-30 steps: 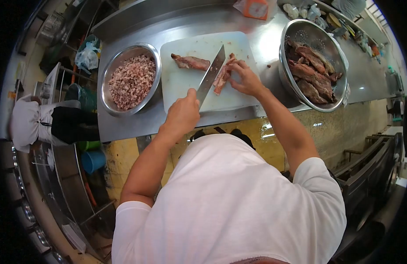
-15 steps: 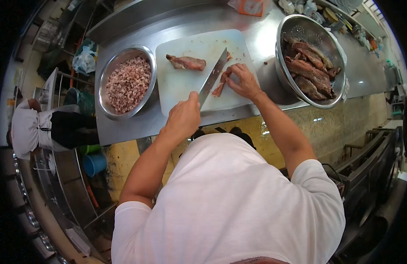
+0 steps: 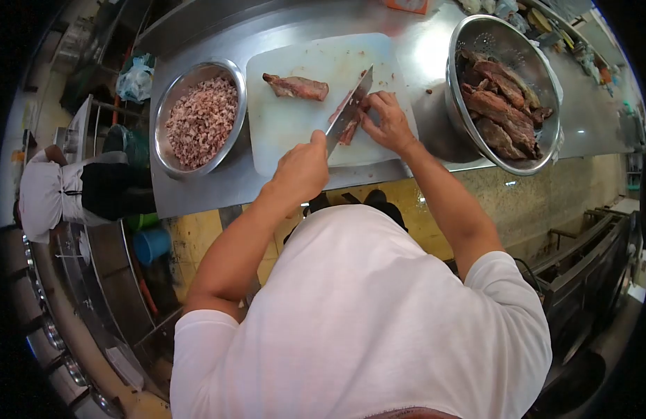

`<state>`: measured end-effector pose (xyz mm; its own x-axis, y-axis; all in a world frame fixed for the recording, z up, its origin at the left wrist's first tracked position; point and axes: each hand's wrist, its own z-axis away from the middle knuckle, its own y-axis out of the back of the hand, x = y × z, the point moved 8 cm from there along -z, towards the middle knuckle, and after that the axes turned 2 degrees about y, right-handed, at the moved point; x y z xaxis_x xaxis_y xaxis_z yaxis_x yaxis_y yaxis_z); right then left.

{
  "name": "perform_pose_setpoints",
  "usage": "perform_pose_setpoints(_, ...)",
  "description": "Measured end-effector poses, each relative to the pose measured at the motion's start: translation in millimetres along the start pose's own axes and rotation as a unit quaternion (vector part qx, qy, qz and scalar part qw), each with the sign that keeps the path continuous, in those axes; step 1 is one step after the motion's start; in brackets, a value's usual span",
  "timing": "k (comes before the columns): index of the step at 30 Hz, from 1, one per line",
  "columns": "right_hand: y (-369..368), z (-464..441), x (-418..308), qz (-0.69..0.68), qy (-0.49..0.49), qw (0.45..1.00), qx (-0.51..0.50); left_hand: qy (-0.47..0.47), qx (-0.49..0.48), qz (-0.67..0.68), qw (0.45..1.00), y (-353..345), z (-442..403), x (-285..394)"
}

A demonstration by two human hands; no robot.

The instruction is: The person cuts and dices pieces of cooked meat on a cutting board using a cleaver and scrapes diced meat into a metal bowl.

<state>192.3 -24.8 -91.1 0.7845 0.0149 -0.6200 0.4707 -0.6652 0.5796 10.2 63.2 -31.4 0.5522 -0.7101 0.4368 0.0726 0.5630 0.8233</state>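
Observation:
My left hand [image 3: 303,167] is closed around the handle of a broad-bladed knife [image 3: 358,98], its blade slanting up and to the right over a white cutting board [image 3: 288,136]. My right hand [image 3: 389,124] pinches a reddish strip of meat [image 3: 349,131] close beside the blade, with fingers curled. Part of that meat shows on the blade's left side, and the blade hides the rest. A larger piece of meat [image 3: 295,87] lies apart on the board's upper left. Small scraps dot the board near the knife tip.
Left of the board stands a steel bowl [image 3: 237,133] of diced meat. On the right, a steel colander [image 3: 454,91] holds several large cooked-looking meat pieces. Both rest on a steel counter [image 3: 434,133], its front edge near my body. Another person [image 3: 43,192] stands at far left.
The knife has shifted right, and meat now shows on the left of its blade. My left hand moved slightly right with it; my right hand stays at the strip. The view has tilted a little.

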Motion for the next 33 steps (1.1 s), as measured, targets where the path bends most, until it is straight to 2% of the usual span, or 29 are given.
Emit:
perform_pose_setpoints(4,3,-2,4,-0.002,-0.009,1.0,0.001,0.034,-0.04,-0.03,0.998,-6,12,-7)
perform_pose_setpoints(6,-2,-3,-1,-0.006,-0.002,1.0,-0.012,0.018,0.01,-0.015,1.0,-29,-17,-9)
perform_pose_setpoints(10,5,-1,-1,-0.002,0.015,1.0,-0.003,-0.022,0.042,-0.022,0.999,-9,-43,9)
perform_pose_setpoints(16,5,3,5,-0.021,-0.002,1.0,0.008,0.017,-0.01,-0.013,1.0,17,24,11)
perform_pose_setpoints(18,2,1,4,-0.025,-0.002,1.0,0.008,0.045,-0.038,-0.002,0.998,6,27,7)
perform_pose_setpoints(24,2,0,3,-0.014,-0.023,1.0,-0.001,0.066,-0.04,-0.018,0.997,3,17,6)
perform_pose_setpoints(26,6,-1,1,-0.023,0.0,0.999,0.027,0.062,-0.048,-0.022,0.997,5,14,8)
perform_pose_setpoints(28,1,4,1,-0.025,-0.027,0.999,0.015,0.067,-0.06,-0.026,0.996,-6,14,4)
perform_pose_setpoints(31,6,0,5,-0.015,-0.033,0.999,0.012,0.027,-0.016,-0.025,0.999,-7,-5,18)
perform_pose_setpoints(33,3,-3,4,-0.019,-0.026,0.999,0.016,0.054,-0.062,-0.036,0.996,4,1,15)
